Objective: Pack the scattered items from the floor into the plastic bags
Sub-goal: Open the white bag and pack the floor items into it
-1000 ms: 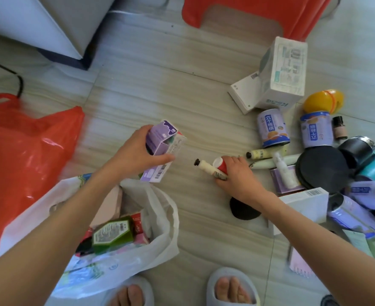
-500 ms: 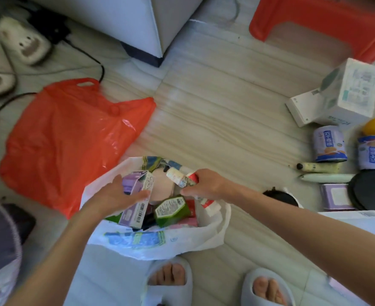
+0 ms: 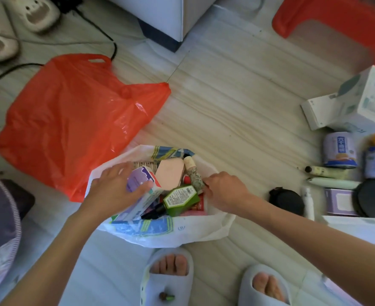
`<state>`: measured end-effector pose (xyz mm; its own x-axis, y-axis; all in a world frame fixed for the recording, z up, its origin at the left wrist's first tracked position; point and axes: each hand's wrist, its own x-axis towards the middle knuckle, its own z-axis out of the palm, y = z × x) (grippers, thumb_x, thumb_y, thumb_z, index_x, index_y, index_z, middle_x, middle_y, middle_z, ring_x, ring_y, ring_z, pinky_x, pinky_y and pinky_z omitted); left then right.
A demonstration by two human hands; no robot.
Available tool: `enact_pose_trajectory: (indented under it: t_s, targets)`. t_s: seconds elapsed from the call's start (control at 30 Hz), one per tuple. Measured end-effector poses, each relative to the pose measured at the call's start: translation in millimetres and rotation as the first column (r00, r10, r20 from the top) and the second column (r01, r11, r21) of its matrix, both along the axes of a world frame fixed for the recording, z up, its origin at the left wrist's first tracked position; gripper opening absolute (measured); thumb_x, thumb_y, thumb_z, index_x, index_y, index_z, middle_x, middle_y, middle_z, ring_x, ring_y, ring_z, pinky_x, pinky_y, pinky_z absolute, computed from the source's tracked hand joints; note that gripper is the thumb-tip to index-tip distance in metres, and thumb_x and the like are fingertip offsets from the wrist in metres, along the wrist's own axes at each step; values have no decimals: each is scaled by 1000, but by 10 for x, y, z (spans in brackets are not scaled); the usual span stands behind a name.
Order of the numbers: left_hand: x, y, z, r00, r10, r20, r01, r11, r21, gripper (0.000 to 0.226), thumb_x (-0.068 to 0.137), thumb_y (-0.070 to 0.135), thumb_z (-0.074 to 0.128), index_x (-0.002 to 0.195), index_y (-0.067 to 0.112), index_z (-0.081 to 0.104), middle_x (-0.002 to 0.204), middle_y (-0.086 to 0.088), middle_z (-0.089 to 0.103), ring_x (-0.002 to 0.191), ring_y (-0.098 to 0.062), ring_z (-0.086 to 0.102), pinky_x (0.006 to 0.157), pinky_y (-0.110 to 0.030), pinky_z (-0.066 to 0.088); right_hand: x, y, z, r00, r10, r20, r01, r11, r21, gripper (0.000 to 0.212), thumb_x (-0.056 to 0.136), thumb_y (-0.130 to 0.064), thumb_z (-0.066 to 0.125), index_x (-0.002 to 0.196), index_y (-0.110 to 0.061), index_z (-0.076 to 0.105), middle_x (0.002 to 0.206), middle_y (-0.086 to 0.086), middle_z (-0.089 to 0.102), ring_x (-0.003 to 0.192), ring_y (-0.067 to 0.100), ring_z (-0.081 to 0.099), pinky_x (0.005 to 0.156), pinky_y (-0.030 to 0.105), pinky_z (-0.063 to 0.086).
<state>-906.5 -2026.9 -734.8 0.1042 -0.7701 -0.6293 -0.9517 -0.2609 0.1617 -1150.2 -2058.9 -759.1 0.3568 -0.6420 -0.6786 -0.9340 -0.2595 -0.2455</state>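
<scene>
Both hands are over the mouth of the white bag (image 3: 182, 230), which stands open on the floor (image 3: 237, 102) just ahead of the person's slippers. The left hand (image 3: 118, 191) curls its fingers and thumb round a purple box (image 3: 141, 195) and holds it tilted, its long axis running from upper right down toward the lower left, the low end already inside the bag's near rim. The right hand (image 3: 224, 193) is at the bag's right edge, its fingers bent down at the lower end of a slim patterned tube (image 3: 193, 173); the tube lies inside the bag with its capped end pointing away from the person. Whether the fingers grip the tube or have let go is hidden by the back of the hand, so I cannot tell.

Inside, a green box (image 3: 181, 198) and a pink flat case (image 3: 170, 173) fill the middle, so the free space for the purple box looks to be at the left wall, straight below the hand.

The coming move likely turns on the remaining items: the cans (image 3: 338, 151), the white boxes (image 3: 356, 102) and the pale tubes (image 3: 332, 180) all lie to the right, well apart from the bag, with the right hand clearly nearer. The red bag (image 3: 71, 120) lies flat to the left, just beside the white one, nearer the left hand.
</scene>
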Motion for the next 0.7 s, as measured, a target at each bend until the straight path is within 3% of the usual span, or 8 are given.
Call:
enact_pose_trajectory:
  t_s: [0.13, 0.2, 0.3, 0.43, 0.5, 0.57, 0.63, 0.7]
  targets:
    - [113, -49, 59, 973, 103, 205, -58, 974, -217, 51, 92, 42, 43, 139, 25, 38, 144, -8, 35, 131, -31, 32, 105, -45, 28, -141, -32, -10, 967, -242, 82, 249, 965, -89, 35, 98, -26, 36, 119, -7, 57, 119, 12, 55, 110, 28, 50, 90, 34, 44]
    - [194, -68, 40, 934, 213, 286, -160, 967, -196, 46, 93, 29, 46, 138, 21, 38, 135, -16, 41, 122, -38, 42, 97, -47, 37, -193, -90, -100, 889, -458, 24, 457, 889, 44, 43, 97, -33, 39, 127, -4, 47, 126, 15, 51, 112, 30, 51, 90, 34, 43]
    - [253, -114, -50, 920, 257, 296, -235, 966, -108, 41, 93, 32, 49, 130, 17, 45, 125, -18, 50, 111, -42, 53, 88, -47, 45, -200, -113, -231, 688, -721, -86, 698, 624, 350, 49, 95, -41, 41, 122, -2, 52, 115, 13, 57, 94, 25, 54, 76, 33, 46]
    - [190, -198, -90, 918, 293, 267, -244, 948, -203, 23, 92, 20, 50, 109, 12, 63, 106, -23, 61, 97, -44, 59, 78, -42, 47, -290, -74, -312, 659, -748, -78, 726, 606, 326, 36, 93, -28, 47, 107, 2, 60, 103, 12, 60, 83, 23, 53, 67, 27, 39]
    - [129, -240, -43, 951, 265, 162, -206, 929, -307, 20, 92, 22, 52, 96, 7, 64, 97, -25, 63, 89, -45, 60, 71, -41, 45, -351, -62, -297, 590, -807, -28, 758, 542, 361, 17, 89, -15, 52, 81, -3, 61, 80, 9, 55, 64, 18, 48, 54, 25, 35]
    - [53, -288, 71, 979, 205, 17, -180, 893, -412, 22, 91, 23, 54, 84, 4, 61, 84, -23, 63, 80, -43, 59, 65, -39, 41, -391, -85, -219, 420, -900, 116, 800, 427, 421, 24, 88, -6, 51, 65, -10, 54, 68, 5, 50, 58, 15, 44, 53, 24, 36]
    - [-32, -353, 234, 984, 159, -77, -177, 846, -504, 20, 90, 21, 55, 82, 4, 60, 74, -20, 63, 75, -42, 58, 63, -37, 38, -419, -169, -30, 151, -950, 273, 792, 282, 542, 25, 92, -6, 49, 69, -13, 55, 72, 5, 53, 64, 17, 51, 62, 31, 46]
    - [-143, -443, 406, 982, 128, -142, -188, 792, -581, 17, 91, 19, 55, 85, 4, 61, 74, -20, 64, 74, -41, 57, 64, -36, 37, -482, -292, 238, -74, -934, 349, 749, 179, 638, 22, 95, -8, 47, 74, -13, 54, 73, 5, 54, 63, 17, 53, 58, 31, 53]
